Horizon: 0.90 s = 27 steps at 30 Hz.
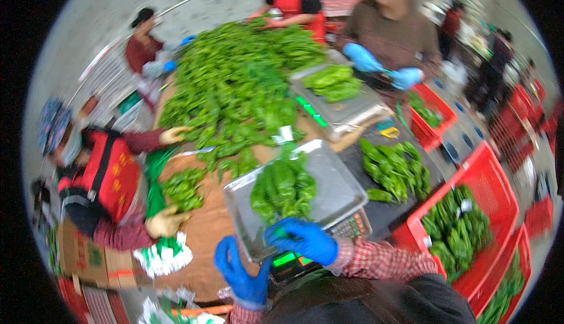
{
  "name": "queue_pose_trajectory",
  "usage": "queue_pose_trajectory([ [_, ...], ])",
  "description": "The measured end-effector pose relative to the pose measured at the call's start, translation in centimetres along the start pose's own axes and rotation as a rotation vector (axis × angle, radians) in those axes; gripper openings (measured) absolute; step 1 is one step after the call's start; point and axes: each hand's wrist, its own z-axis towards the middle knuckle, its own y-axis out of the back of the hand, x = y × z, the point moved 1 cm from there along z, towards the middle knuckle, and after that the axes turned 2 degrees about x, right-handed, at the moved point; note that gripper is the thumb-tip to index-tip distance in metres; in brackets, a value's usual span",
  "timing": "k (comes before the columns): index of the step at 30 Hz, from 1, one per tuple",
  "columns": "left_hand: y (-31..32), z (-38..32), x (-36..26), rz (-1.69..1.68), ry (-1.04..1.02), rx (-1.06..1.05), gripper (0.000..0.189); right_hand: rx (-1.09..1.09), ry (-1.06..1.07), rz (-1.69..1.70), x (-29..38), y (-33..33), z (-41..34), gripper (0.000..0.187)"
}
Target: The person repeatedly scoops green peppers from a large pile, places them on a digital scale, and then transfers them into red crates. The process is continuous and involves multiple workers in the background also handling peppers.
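A bundle of long green peppers (pixel 282 185), seemingly in a net bag with a white tag at its far end, lies on the metal pan (pixel 335 183) of a digital scale. My right hand (pixel 306 240), in a blue glove, is over the pan's near edge by the bundle. Its fingers are curled and something green shows among them; blur hides whether it is gripped. Left of the scale's lit display (pixel 284 260), my left hand (pixel 244 271) is also gloved in blue, its thumb and fingers spread around nothing.
A large pepper heap (pixel 238 86) covers the far table. Loose peppers (pixel 396 170) lie right of my scale. Red crates (pixel 480 231) with peppers stand at right. A second scale (pixel 339 103) holds peppers before a blue-gloved person (pixel 392 37). Another person's gloved hand (pixel 165 222) is at left.
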Motion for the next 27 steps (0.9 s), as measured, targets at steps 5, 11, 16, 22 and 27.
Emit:
queue_pose_trajectory([
  [5,-1.1,0.6,0.5,-0.099,0.071,0.343,0.056,0.258,0.125,-0.361,0.2,-0.9,0.4,0.02],
  [11,0.2,-0.2,4.2,-0.693,0.219,0.467,0.017,0.2,0.128,-0.356,-1.4,0.5,0.2,0.023],
  [16,-2.3,-2.8,3.8,-0.659,0.559,0.48,0.014,0.16,-0.345,0.836,-3.3,0.2,1.3,0.032],
  [22,-8.0,-5.8,6.8,-1.206,0.597,0.164,0.042,-0.065,0.608,-0.12,-1.4,-2.4,0.0,0.047],
  [27,-6.1,-3.0,6.7,-0.898,0.318,0.195,0.018,0.17,-0.002,0.046,-0.6,-1.6,-1.6,0.024],
])
